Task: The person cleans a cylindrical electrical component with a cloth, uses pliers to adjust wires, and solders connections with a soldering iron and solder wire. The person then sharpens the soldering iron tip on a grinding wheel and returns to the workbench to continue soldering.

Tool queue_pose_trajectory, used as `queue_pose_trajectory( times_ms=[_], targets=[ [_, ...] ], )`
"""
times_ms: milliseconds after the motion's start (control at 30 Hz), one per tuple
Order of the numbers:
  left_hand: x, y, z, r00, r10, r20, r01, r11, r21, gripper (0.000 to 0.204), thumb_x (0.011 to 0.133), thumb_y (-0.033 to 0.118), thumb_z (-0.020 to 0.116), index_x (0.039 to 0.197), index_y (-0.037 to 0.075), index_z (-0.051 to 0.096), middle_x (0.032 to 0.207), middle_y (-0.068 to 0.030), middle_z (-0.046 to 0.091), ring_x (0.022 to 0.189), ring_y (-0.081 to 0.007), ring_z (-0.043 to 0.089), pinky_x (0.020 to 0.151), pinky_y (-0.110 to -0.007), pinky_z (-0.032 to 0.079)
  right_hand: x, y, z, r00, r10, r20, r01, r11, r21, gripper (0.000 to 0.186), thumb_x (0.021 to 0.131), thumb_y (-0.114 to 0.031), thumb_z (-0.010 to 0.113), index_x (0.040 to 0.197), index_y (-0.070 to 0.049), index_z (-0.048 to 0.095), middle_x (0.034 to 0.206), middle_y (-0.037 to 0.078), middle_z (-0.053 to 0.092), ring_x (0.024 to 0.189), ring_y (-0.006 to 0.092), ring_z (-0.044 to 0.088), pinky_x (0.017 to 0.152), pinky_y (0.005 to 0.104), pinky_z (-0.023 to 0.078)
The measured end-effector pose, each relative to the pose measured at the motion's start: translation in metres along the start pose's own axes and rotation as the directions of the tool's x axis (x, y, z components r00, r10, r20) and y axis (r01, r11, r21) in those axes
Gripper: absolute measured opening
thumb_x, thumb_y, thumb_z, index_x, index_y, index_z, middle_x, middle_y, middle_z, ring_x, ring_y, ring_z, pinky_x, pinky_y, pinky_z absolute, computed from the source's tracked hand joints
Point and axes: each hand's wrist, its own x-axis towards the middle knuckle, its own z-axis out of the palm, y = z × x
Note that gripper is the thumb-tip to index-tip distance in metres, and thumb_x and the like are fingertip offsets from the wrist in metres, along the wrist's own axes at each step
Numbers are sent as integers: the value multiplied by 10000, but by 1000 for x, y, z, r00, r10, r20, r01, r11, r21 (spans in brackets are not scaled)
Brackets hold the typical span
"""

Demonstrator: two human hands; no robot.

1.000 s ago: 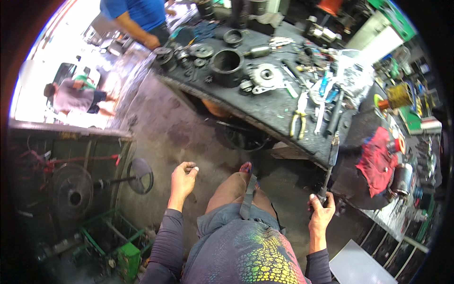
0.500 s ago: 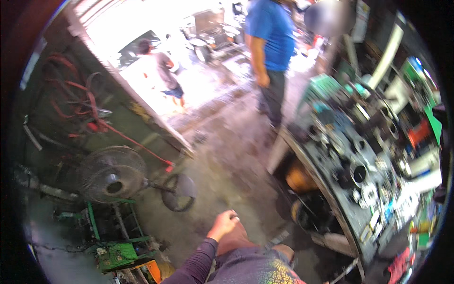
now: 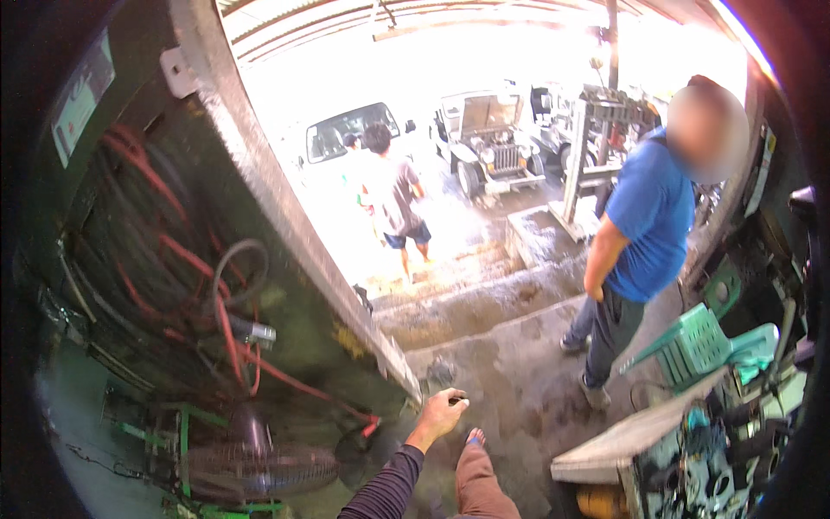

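My left hand (image 3: 439, 413) is held out low in front of me, its dark sleeve (image 3: 386, 486) reaching in from the lower edge. The fingers are curled closed. A small dark spot shows between thumb and fingers, too small to name. Below and beside the hand are my own leg (image 3: 486, 486) and sandalled foot (image 3: 475, 437) on the concrete floor. No surface or tool is touched by this hand. My right hand is out of view.
On the left, red hoses (image 3: 226, 333) hang on a dark wall beside a fan (image 3: 259, 467). A person in a blue shirt (image 3: 650, 216) stands right, near a green plastic chair (image 3: 692, 346) and a parts-laden bench (image 3: 605, 450). Steps (image 3: 467, 316) lead down to people and vehicles (image 3: 497, 156).
My view has moved forward and tilted up toward the doorway. The bench has slid to the lower right, and the person in blue appears nearer. My left hand stays curled.
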Motion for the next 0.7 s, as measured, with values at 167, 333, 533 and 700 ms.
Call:
queue_pose_trajectory(
  times_ms=[167,333,533,700],
  targets=[
    [130,-27,-49,994,-5,-111,11,998,57,380,889,318,717,1147,40,752,1101,-183,760,1048,-315,729,935,-393,548,129,-130,21,993,-13,118,28,991,-133,292,860,-289,792,879,3,791,820,153,751,624,212,636,574,388,507],
    [206,-93,-74,932,-339,-131,341,940,-7,321,855,335,748,1049,83,797,991,-167,777,961,-311,746,877,-398,566,223,-215,5,988,42,150,-4,969,-248,291,861,-289,787,876,2,787,806,146,746,606,213,629,560,391,502],
    [288,-136,-62,806,-592,13,592,805,-42,345,834,364,734,1030,89,808,988,-189,772,934,-336,747,854,-426,577,360,-310,29,972,112,208,-128,990,66,273,870,-284,761,850,-11,764,751,116,711,562,207,607,527,400,484],
    [454,-8,-65,933,-153,325,-33,864,502,454,893,417,595,980,-7,730,1061,-278,714,1041,-456,672,892,-521,538,510,-440,76,947,179,267,-271,892,363,195,906,-225,727,809,-59,693,658,84,636,517,241,611,485,412,489]
  ],
)
